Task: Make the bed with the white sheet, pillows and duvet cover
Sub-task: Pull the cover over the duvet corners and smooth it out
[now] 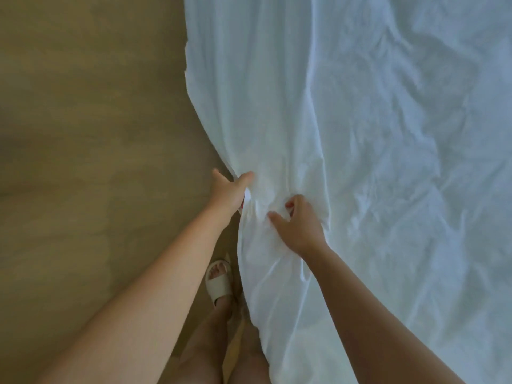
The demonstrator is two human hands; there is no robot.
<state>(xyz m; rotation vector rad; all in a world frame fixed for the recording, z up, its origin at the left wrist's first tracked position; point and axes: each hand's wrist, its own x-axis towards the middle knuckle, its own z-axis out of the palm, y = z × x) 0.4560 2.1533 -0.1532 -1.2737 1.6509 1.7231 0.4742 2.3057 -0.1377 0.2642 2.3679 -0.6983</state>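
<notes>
Looking straight down here: one white sheet (360, 134) spread over the bed, wrinkled all over, its long run going from the grip away up the frame, with the near-left edge hanging off the side toward the floor (83, 134).

Two hands are on it, both at the hanging edge. The left hand (231, 191) has the very edge of the fabric, thumb on top and the fingers tucked round behind, so its grip is closed on the cloth. The right hand (297, 225) sits just to the right of that, fingers curled and bunching a fold of the same sheet. The fabric is gathered into tight creases between the two grips and fans out smoother beyond them.

Below the grips, next to the draped edge, one foot in a pale slide sandal (219, 281) stands on the floor.
</notes>
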